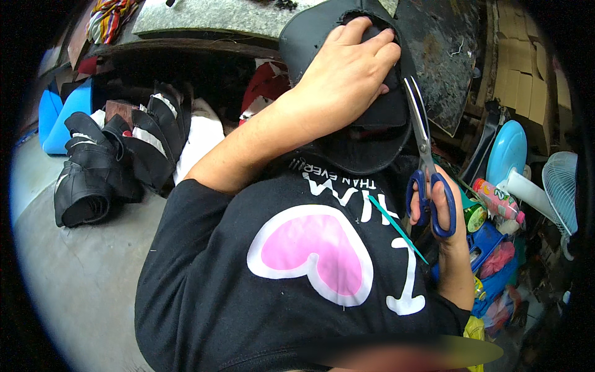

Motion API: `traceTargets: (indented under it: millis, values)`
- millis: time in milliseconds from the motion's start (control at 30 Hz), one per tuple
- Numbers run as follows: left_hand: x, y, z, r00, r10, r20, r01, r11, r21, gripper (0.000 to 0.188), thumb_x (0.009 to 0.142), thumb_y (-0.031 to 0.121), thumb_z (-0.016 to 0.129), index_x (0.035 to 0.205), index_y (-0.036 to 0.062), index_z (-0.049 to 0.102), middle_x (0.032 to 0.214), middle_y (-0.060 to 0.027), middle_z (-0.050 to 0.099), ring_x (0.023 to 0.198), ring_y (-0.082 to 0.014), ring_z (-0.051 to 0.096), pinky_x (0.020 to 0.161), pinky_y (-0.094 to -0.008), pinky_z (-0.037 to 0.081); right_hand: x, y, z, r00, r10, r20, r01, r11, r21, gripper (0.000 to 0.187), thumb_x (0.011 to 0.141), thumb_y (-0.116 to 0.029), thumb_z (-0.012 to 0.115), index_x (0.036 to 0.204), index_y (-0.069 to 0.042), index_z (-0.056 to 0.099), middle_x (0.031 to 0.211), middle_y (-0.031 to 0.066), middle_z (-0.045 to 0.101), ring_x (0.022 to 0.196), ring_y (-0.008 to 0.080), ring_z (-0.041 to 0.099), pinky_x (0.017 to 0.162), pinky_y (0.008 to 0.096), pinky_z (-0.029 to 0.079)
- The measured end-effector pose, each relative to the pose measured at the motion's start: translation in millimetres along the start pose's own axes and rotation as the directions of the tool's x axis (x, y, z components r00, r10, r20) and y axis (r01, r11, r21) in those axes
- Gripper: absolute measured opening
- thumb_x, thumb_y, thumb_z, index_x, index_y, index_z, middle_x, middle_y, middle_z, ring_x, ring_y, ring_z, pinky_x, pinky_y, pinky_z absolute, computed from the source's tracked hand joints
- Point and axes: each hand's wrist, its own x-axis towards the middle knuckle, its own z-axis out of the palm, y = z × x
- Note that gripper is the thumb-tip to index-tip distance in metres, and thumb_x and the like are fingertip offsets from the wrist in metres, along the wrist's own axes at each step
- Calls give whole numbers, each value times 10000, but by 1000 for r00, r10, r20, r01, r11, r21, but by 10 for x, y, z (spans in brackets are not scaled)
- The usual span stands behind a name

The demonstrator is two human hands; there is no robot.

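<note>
My left hand (pixel 356 68) reaches across the front of my shirt, its fingers curled over the edge of an opening in a black leather-like piece (pixel 365 152). This piece is curved, with a rough edge round the hole at its top; what lies inside is mostly hidden under the hand. In my right hand (pixel 443 211) is a pair of scissors (pixel 424 146) with dark blue handles. Their blades point away from me, the tips slightly apart, just right of the black piece. A thin teal strip (pixel 398 228) lies against my shirt below the scissors.
Rolled and stacked black pieces (pixel 87 180) lie at the left beside a blue sheet (pixel 68 118). A pale slab (pixel 204 18) spans the far side. On the right stand a fan (pixel 559 189), a pink bottle (pixel 499 198), bags and cardboard (pixel 524 87).
</note>
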Motion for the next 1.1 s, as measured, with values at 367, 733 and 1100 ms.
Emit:
traceTargets:
  millis: [367, 733, 1100]
  values:
    - [398, -184, -341, 934, 89, 347, -49, 991, -123, 195, 687, 198, 741, 790, 51, 664, 777, -113, 632, 873, -301, 574, 795, -410, 445, -204, 111, -87, 993, -105, -44, 105, 994, 2, 756, 741, -725, 653, 954, -16, 506, 648, 33, 572, 548, 74, 542, 507, 185, 398]
    - [401, -228, -375, 838, -189, 511, 358, 898, -255, 248, 807, 125, 718, 1024, 7, 700, 916, -126, 662, 866, -215, 647, 806, -293, 494, -32, 23, -214, 992, -120, 38, 120, 993, -19, 654, 827, -650, 619, 927, -15, 501, 637, 26, 537, 532, 88, 544, 495, 209, 417]
    - [423, -268, -342, 886, -98, 452, 270, 903, -334, 303, 794, 261, 752, 926, 0, 673, 777, -85, 647, 743, -147, 612, 700, -290, 482, 55, -386, -354, 922, -353, -158, 302, 912, -275, 792, 689, -667, 751, 1073, -25, 488, 819, 43, 611, 654, 72, 540, 572, 194, 409]
